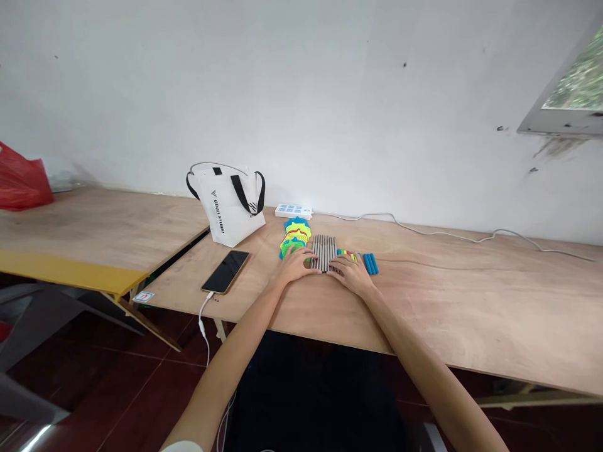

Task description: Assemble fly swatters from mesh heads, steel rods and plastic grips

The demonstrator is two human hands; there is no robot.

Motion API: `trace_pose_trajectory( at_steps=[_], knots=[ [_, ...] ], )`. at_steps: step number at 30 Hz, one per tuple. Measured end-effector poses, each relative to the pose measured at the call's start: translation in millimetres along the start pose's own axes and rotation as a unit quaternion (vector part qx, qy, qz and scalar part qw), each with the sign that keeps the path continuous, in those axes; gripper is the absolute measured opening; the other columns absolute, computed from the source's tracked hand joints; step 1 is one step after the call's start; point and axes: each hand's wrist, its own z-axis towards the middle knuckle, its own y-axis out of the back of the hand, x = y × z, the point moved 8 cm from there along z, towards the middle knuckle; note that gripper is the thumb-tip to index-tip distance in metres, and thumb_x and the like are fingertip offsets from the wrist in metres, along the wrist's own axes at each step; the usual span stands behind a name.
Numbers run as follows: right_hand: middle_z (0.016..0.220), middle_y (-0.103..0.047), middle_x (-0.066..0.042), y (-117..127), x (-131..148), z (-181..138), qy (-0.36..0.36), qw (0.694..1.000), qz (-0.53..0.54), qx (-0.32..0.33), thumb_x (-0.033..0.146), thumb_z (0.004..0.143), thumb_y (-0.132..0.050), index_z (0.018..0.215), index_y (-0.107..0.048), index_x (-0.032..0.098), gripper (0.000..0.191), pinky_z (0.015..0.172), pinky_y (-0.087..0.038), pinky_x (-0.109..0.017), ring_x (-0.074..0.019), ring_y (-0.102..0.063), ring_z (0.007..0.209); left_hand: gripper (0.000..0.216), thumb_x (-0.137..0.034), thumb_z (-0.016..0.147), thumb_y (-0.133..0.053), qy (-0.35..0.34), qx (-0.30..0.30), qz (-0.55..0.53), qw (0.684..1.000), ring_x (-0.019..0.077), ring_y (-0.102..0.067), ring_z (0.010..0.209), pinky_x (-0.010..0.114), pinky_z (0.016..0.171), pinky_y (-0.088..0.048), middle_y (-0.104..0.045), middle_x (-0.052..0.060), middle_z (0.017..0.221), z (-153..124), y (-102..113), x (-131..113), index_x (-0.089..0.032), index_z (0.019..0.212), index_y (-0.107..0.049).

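Note:
A row of slim grey sticks (325, 251) lies side by side on the wooden table, between my hands. My left hand (293, 266) is at the row's left edge, fingers curved and thumb at its near end. From the right, my right hand (353, 272) grips the same row, with a ring on one finger. Beyond my left hand is an overlapping pile of flat, jagged-edged pieces (296, 230) in blue, yellow, red and green. Several blue rods (370, 263) lie right of my right hand, and short coloured pieces (346, 252) show partly behind its fingers.
A white bag (228, 210) with black handles stands at the back left. In front of it lies a phone (226, 272) on a charging cable (202, 323). A white power strip (294, 211) sits by the wall, its cord (400, 223) running right. Another table (94, 226) stands left.

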Motion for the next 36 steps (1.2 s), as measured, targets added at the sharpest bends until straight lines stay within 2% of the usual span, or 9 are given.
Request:
trace_pose_trajectory(
  at_steps=[11, 17, 23, 28, 36],
  knots=[
    [0.112, -0.076, -0.007, -2.5, 3.1, 4.2, 0.0, 1.0, -0.012, -0.007, 0.046, 0.104, -0.048, 0.108, -0.074, 0.025, 0.034, 0.112, -0.028, -0.049, -0.0257, -0.063, 0.113, 0.05, -0.069, 0.086, -0.064, 0.021, -0.008, 0.01, 1.0, 0.0278, -0.054, 0.13, 0.049, 0.125, -0.017, -0.067, 0.003, 0.132, 1.7, -2.2, -2.1, -0.03, 0.117, -0.074],
    [0.117, -0.076, -0.007, -3.0, 0.6, 3.2, -0.003, 1.0, -0.009, -0.001, 0.048, 0.103, -0.049, 0.111, -0.074, 0.025, 0.035, 0.112, -0.028, -0.05, -0.0261, -0.063, 0.116, 0.051, -0.067, 0.087, -0.065, 0.002, -0.011, -0.003, 1.0, 0.0275, -0.055, 0.129, 0.049, 0.125, -0.018, -0.067, 0.003, 0.131, 2.9, -0.1, -0.8, -0.029, 0.12, -0.073],
    [0.126, -0.073, -0.006, 0.1, -8.9, -4.3, -0.005, 1.0, 0.003, 0.009, 0.051, 0.103, -0.048, 0.118, -0.073, 0.027, 0.038, 0.114, -0.029, -0.05, -0.0263, -0.06, 0.124, 0.055, -0.067, 0.082, -0.071, 0.001, 0.001, -0.017, 1.0, 0.0295, -0.051, 0.135, 0.05, 0.126, -0.016, -0.063, 0.003, 0.139, 0.2, 4.6, 4.2, -0.03, 0.123, -0.072],
    [0.123, -0.074, -0.006, -0.6, -12.6, -3.7, -0.015, 1.0, -0.003, 0.016, 0.049, 0.104, -0.046, 0.116, -0.074, 0.028, 0.037, 0.112, -0.031, -0.05, -0.0263, -0.061, 0.123, 0.051, -0.067, 0.083, -0.069, 0.014, 0.007, -0.024, 1.0, 0.0286, -0.054, 0.132, 0.05, 0.126, -0.015, -0.068, 0.003, 0.133, 1.0, 3.3, 6.3, -0.029, 0.118, -0.074],
    [0.124, -0.074, -0.005, -2.2, -11.5, -2.5, -0.012, 1.0, -0.006, 0.007, 0.048, 0.104, -0.047, 0.116, -0.074, 0.028, 0.035, 0.112, -0.03, -0.05, -0.0266, -0.06, 0.123, 0.048, -0.065, 0.086, -0.067, 0.014, -0.003, -0.017, 1.0, 0.0286, -0.054, 0.132, 0.05, 0.126, -0.016, -0.067, 0.002, 0.134, 1.3, -1.0, 9.8, -0.03, 0.118, -0.074]
  ],
)
